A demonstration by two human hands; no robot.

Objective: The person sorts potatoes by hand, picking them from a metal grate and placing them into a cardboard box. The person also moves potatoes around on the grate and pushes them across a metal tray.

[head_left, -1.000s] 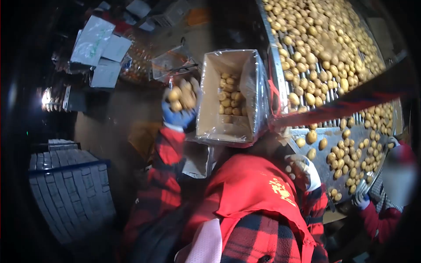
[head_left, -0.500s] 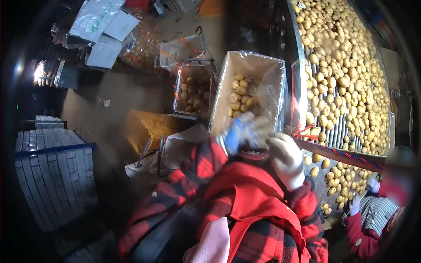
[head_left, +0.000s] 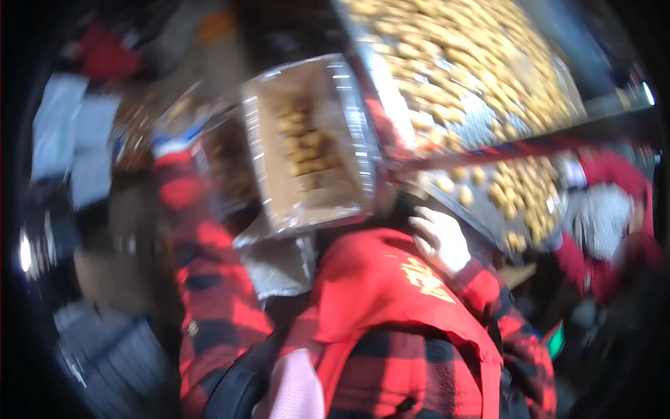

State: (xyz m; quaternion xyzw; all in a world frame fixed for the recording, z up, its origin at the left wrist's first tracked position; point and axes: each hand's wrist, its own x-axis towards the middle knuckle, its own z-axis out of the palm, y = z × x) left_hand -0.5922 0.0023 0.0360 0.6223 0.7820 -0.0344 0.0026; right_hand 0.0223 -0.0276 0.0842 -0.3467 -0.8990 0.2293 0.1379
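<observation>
Blue-gloved left hand (head_left: 179,131) blurred, grip unclear; white-gloved right hand (head_left: 442,241) half-open. Rectangular brown cardboard box (head_left: 296,202) holds rounded yellow potatoes (head_left: 310,140).

left fingers (head_left: 183,112) smeared by blur, their grip unreadable

The carton (head_left: 314,204) is open above, walled all around.

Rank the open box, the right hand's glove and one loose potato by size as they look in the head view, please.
Largest to smallest:
1. Open box
2. Right hand's glove
3. Loose potato
</observation>
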